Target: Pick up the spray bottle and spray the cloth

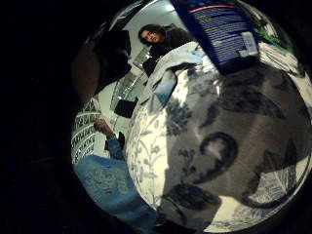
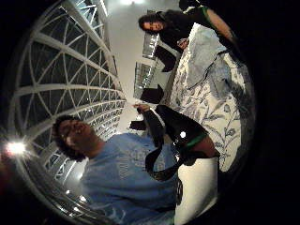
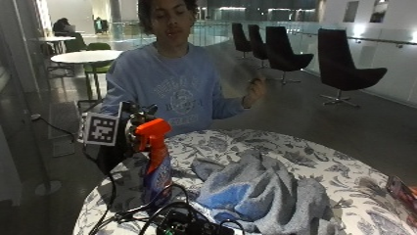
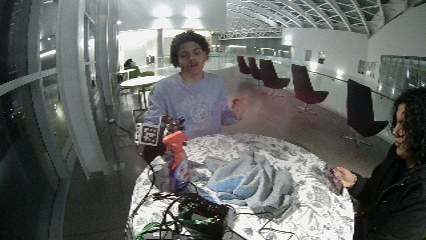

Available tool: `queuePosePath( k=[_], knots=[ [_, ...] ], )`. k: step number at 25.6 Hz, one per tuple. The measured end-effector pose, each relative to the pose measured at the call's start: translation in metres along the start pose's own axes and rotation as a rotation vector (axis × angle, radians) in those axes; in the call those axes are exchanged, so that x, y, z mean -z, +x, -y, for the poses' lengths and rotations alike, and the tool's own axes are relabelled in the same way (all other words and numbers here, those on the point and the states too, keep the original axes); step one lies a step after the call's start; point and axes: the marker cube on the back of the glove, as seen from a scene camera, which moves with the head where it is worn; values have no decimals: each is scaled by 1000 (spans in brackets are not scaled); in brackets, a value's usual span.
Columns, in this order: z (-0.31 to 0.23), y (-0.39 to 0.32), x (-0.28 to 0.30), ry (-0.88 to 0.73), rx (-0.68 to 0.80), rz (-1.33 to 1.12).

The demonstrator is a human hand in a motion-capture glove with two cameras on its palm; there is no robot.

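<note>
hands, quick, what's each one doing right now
Right hand: at the bottle, behind its orange sprayer; cannot tell if it grips it.
Bare hand: raised off the table, holding nothing.

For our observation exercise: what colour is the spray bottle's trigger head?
Orange, clearest in the outside view, on top of the spray bottle.

Two outside views across the table; palm views close above.
</note>
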Motion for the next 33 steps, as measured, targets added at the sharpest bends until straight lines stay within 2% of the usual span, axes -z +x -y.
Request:
queuePosePath(
  k=[7,11,17,23,33],
  knots=[
    [-2,25,37,116,-43,36],
    [-2,37,35,105,-108,4],
    [43,48,26,214,-210,-78],
    [91,59,17,335,-248,-140],
    [117,82,-10,545,-289,-237]
  ],
)
